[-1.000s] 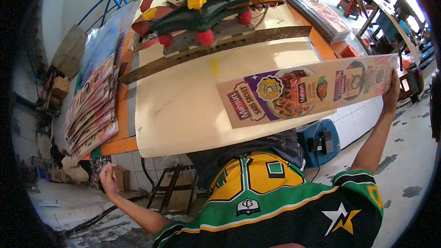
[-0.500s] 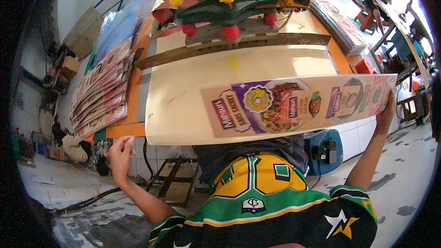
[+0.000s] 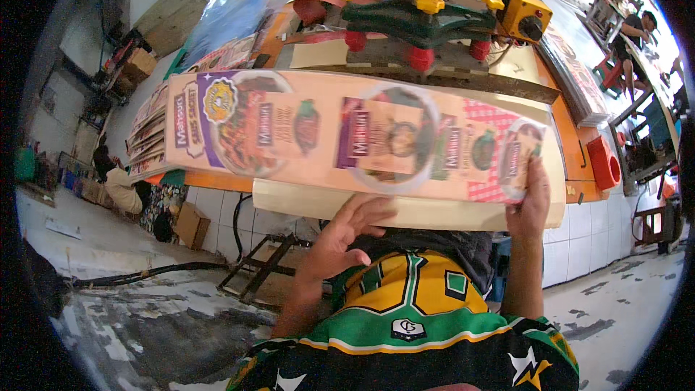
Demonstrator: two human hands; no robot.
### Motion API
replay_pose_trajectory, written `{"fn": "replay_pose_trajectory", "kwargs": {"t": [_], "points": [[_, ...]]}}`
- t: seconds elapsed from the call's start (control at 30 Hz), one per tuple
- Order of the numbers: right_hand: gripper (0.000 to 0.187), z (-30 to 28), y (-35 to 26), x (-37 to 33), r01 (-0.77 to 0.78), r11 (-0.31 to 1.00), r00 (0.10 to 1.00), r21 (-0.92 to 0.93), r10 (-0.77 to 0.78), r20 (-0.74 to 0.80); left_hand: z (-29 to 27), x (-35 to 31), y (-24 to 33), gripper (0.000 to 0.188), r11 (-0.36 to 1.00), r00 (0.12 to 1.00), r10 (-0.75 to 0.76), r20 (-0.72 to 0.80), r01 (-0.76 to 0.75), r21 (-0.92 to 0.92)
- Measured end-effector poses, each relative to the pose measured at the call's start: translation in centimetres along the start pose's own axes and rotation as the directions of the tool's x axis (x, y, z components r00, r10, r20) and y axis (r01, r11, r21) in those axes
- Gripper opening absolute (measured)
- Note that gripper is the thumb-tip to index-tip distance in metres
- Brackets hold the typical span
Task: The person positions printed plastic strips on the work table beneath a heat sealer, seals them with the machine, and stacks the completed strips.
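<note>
A long printed strip (image 3: 318,137) with food pictures and purple labels stretches across the front of the machine, slightly blurred. My right hand (image 3: 532,199) grips it at its right end, by the red checked part. Close to the strip's lower edge, my left hand (image 3: 344,235) is open, fingers apart, holding nothing. Under the strip lies a cream board (image 3: 304,201), its front edge showing. At the left, partly covered by the strip's end, is a stack of printed strips (image 3: 148,130).
Behind the board stands a machine with a dark green clamp arm (image 3: 413,22), red feet and yellow knobs. A yellow control box (image 3: 525,14) is beside it. Another printed stack (image 3: 575,80) and a red roll (image 3: 603,163) sit at the right. Far right, a person (image 3: 637,47) sits at a table.
The strip has moved left with my right hand, and its left end now overlaps the left stack. My left hand has come right, towards the strip's lower edge. The view has shifted.
</note>
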State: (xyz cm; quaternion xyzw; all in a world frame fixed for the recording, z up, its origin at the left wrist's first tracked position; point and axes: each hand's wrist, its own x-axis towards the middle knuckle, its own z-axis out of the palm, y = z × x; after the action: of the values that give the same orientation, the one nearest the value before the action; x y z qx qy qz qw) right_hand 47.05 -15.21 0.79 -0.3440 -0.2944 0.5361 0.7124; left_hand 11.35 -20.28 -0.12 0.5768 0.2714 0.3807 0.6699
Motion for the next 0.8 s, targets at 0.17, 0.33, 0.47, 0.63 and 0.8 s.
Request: {"fn": "replay_pose_trajectory", "kwargs": {"t": [0.17, 0.33, 0.47, 0.63, 0.8], "points": [[0.038, 7.2, 2.3, -3.6, -0.212, 0.958, 0.956, -0.191, 0.244, 0.164, 1.4, 1.3, -0.2, 0.069, 0.876, 0.756, 0.317, -0.572, -0.464, -0.128], [0.024, 5.3, 1.2, -2.8, 0.111, 0.663, 0.853, -0.740, 0.318, 0.413, -0.6, 0.7, 2.3, 0.053, 0.852, 0.585, 0.209, -0.783, -0.502, -0.148], [0.025, 4.8, 1.0, -1.0, 0.173, 0.638, 0.914, -0.751, 0.180, 0.363, -6.8, -0.8, 7.0, 0.046, 0.848, 0.431, 0.308, -0.848, -0.528, 0.040], [0.023, 1.9, 1.5, -0.8, 0.075, 0.719, 0.949, -0.691, 0.161, 0.270, -19.0, -0.3, 17.6, 0.032, 0.788, 0.342, 0.542, -0.768, -0.525, 0.323], [0.023, 2.3, 1.7, -0.8, 0.152, 0.676, 0.933, -0.721, 0.142, 0.330, -34.7, 0.3, 23.7, 0.022, 0.826, 0.343, 0.461, -0.818, -0.504, 0.254]]}}
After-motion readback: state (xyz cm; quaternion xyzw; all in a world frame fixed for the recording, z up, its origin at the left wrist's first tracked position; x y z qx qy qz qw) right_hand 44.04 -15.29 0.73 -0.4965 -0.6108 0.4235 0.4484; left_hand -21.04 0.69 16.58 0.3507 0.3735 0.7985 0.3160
